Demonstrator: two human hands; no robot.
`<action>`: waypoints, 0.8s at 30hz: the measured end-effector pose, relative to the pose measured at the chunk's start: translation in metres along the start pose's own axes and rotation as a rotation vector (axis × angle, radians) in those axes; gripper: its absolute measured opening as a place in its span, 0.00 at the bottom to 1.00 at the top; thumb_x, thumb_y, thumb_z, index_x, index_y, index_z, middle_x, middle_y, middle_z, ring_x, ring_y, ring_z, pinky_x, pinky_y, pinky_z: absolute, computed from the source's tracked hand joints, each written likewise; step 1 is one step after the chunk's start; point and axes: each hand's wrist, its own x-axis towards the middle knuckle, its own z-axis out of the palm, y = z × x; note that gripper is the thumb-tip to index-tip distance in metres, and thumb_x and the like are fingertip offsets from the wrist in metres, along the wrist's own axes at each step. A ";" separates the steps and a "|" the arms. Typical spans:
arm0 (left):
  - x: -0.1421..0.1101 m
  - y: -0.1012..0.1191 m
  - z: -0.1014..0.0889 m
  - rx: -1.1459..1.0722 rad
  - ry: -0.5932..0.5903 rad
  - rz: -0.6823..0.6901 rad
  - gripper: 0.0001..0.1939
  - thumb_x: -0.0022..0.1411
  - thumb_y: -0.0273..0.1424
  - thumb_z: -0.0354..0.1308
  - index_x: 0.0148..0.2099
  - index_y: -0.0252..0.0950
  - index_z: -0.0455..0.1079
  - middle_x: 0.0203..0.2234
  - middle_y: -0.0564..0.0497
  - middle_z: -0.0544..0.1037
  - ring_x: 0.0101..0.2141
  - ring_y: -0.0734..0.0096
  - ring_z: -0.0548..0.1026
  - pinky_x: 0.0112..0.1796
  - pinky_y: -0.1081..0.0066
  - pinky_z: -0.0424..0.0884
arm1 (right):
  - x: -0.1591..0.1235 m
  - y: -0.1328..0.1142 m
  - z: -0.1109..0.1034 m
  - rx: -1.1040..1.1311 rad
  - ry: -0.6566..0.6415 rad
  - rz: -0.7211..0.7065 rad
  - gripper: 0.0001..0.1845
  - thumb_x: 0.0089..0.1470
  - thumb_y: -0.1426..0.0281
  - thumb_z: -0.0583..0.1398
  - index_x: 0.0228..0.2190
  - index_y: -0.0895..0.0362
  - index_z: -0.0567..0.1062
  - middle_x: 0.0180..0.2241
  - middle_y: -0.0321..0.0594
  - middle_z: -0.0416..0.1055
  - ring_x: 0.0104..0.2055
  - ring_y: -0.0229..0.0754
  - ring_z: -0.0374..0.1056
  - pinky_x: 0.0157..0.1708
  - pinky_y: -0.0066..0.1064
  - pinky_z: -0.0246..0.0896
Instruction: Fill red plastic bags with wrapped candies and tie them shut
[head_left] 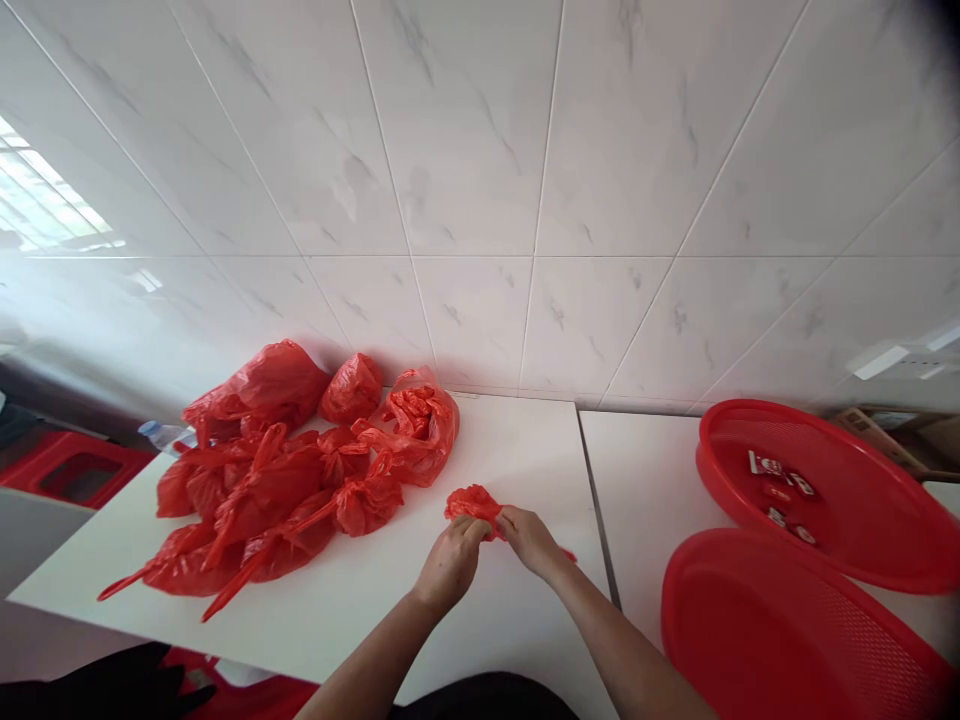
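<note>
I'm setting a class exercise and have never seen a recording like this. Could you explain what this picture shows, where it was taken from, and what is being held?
No machine appears here: these are a person's own bare hands, filmed by one camera worn on the head, looking forward and down. The left hand and the right hand both pinch a crumpled red plastic bag. On the white table lies a heap of tied red plastic bags. To the right are two round red plastic trays; the farther tray holds a few small white-and-red packets, and the nearer tray overlaps the table edge. Behind rises a white tiled wall.
</note>
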 end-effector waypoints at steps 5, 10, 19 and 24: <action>-0.006 -0.008 -0.025 0.030 -0.005 -0.013 0.15 0.50 0.15 0.43 0.28 0.37 0.65 0.25 0.50 0.71 0.31 0.67 0.68 0.34 0.69 0.64 | -0.006 0.031 0.004 -0.250 0.041 0.150 0.14 0.52 0.73 0.51 0.39 0.53 0.73 0.39 0.44 0.71 0.34 0.46 0.67 0.33 0.36 0.59; -0.005 -0.024 -0.050 0.135 0.039 -0.232 0.14 0.52 0.18 0.45 0.38 0.36 0.67 0.28 0.48 0.73 0.32 0.66 0.70 0.34 0.69 0.64 | -0.011 0.051 -0.024 -0.542 0.123 0.338 0.19 0.48 0.76 0.55 0.43 0.55 0.73 0.38 0.53 0.71 0.43 0.57 0.65 0.40 0.47 0.54; 0.012 -0.032 -0.027 0.100 -0.079 -0.638 0.06 0.53 0.33 0.55 0.30 0.38 0.72 0.24 0.47 0.75 0.31 0.59 0.73 0.33 0.65 0.63 | -0.013 0.051 -0.042 -0.698 -0.059 0.229 0.33 0.32 0.74 0.67 0.46 0.52 0.73 0.42 0.47 0.70 0.49 0.56 0.60 0.48 0.45 0.49; 0.017 -0.042 -0.020 -0.113 0.025 -0.701 0.09 0.57 0.32 0.52 0.25 0.37 0.65 0.23 0.50 0.73 0.32 0.62 0.73 0.34 0.66 0.66 | -0.019 0.052 -0.049 -0.705 -0.074 0.226 0.43 0.31 0.66 0.68 0.53 0.52 0.67 0.47 0.50 0.67 0.51 0.57 0.58 0.50 0.46 0.47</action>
